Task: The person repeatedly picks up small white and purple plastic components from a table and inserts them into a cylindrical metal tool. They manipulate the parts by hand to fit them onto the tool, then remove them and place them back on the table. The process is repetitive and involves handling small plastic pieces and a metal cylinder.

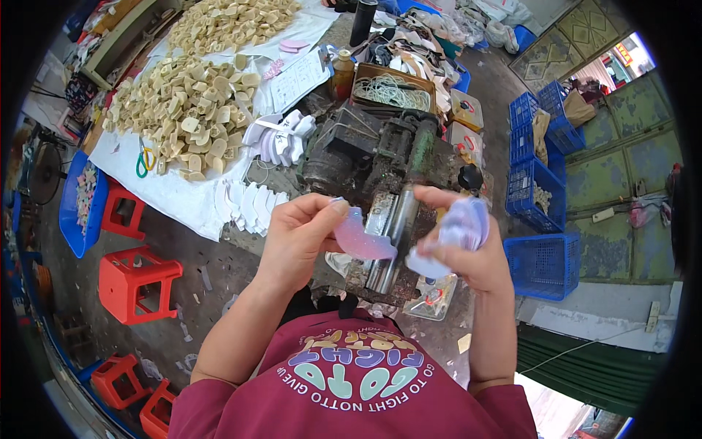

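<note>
My left hand (296, 238) pinches one end of a curved, glittery pink-purple piece (358, 240) between thumb and fingers. The other end of that piece reaches the shiny metal rollers (402, 223) of a greasy dark green machine (365, 150); whether it touches them I cannot tell. Right of the rollers, my right hand (486, 263) is closed round a small stack of similar curved pieces (466, 222), white and pale purple, slightly blurred. Its index finger stretches toward the rollers.
Beyond the machine's left side lie white curved pieces (252, 205) and bundled ones (280, 137). Heaps of beige cupped parts (194, 110) cover a white sheet, with scissors (145, 159) nearby. Red stools (139, 282) stand left, blue crates (541, 267) right. A wire-filled box (393, 89) sits behind.
</note>
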The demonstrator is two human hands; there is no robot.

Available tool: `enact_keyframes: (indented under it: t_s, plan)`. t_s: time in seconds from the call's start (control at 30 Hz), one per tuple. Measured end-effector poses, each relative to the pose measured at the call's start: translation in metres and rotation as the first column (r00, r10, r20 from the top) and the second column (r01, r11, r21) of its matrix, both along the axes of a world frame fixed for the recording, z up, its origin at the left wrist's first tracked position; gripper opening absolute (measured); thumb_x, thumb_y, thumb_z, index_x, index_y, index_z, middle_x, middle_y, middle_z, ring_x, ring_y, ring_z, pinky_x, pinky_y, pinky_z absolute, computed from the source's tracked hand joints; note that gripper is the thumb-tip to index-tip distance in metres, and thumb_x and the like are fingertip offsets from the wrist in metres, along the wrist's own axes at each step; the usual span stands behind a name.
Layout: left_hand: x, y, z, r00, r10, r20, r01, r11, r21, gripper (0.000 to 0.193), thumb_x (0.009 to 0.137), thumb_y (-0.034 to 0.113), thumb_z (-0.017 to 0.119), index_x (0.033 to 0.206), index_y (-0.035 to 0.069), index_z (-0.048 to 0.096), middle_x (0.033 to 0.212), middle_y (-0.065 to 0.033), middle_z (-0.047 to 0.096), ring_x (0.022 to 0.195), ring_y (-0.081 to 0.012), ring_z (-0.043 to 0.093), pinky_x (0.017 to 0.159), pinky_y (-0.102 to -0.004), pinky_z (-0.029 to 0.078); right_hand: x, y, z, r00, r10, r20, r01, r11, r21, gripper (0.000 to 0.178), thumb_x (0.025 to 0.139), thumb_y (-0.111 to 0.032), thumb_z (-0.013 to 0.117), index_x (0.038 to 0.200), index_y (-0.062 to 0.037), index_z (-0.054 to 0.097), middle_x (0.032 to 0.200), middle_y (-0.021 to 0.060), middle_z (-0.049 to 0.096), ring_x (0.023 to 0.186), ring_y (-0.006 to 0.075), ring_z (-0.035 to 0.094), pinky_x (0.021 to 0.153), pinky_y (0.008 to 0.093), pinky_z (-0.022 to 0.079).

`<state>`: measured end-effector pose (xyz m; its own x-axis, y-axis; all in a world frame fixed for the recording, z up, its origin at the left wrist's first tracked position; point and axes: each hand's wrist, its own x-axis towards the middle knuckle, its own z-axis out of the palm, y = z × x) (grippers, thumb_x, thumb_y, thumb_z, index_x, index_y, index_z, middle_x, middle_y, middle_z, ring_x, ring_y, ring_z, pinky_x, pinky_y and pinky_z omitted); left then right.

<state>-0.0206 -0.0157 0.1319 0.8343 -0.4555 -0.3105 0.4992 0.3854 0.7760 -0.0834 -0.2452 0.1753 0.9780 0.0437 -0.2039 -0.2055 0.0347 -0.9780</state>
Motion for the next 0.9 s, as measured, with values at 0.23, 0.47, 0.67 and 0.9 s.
enact_keyframes:
  t_s: [0.23, 0.47, 0.67, 0.9]
  plan:
    - [-0.015, -0.038, -0.010, 0.940, -0.040, 0.339, 0.005, 0.994, 0.105, 0.020, 0.088, 0.012, 0.067, 0.105, 0.001, 0.066, 0.111, -0.0082, 0.058, 0.088, -0.0125, 0.062, 0.070, -0.0257, 0.055, -0.013, -0.033, 0.001, 0.935, 0.353, -0.026, -0.354, 0.932, -0.073, 0.061, 0.065, -0.008, 0.077, 0.123, -0.0030, 0.060, 0.134, 0.0125, 0.053, 0.119, 0.0174, 0.051, 0.100, 0.0300, 0.038]
    - [-0.022, -0.025, -0.076, 0.651, -0.256, 0.715, -0.369, 0.716, 0.593, 0.032, 0.075, 0.006, 0.074, 0.106, 0.006, 0.068, 0.109, -0.0130, 0.058, 0.102, -0.0271, 0.057, 0.086, -0.0350, 0.046, -0.015, -0.081, -0.041, 0.813, 0.362, -0.455, -0.473, 0.867, -0.155, 0.059, 0.065, -0.008, 0.071, 0.122, -0.0016, 0.058, 0.105, 0.0033, 0.062, 0.091, 0.0107, 0.056, 0.084, 0.0260, 0.045]
    - [-0.022, -0.044, -0.100, 0.628, -0.280, 0.727, -0.399, 0.685, 0.609, 0.019, 0.076, 0.005, 0.072, 0.094, 0.004, 0.070, 0.100, -0.0122, 0.062, 0.096, -0.0259, 0.059, 0.084, -0.0346, 0.046, 0.007, -0.063, -0.040, 0.877, 0.229, -0.423, -0.323, 0.932, -0.165, 0.056, 0.067, -0.011, 0.073, 0.120, -0.0001, 0.058, 0.098, 0.0051, 0.065, 0.086, 0.0127, 0.060, 0.078, 0.0269, 0.049]
    - [0.041, 0.039, -0.139, 0.775, 0.196, 0.600, -0.582, 0.592, 0.558, 0.006, 0.084, 0.005, 0.065, 0.085, -0.001, 0.063, 0.074, -0.0052, 0.062, 0.074, -0.0145, 0.058, 0.069, -0.0280, 0.046, -0.021, -0.069, -0.038, 0.959, -0.170, -0.226, 0.206, 0.968, 0.146, 0.057, 0.071, -0.016, 0.069, 0.119, -0.0002, 0.044, 0.064, 0.0096, 0.056, 0.059, 0.0244, 0.063, 0.075, 0.0462, 0.057]
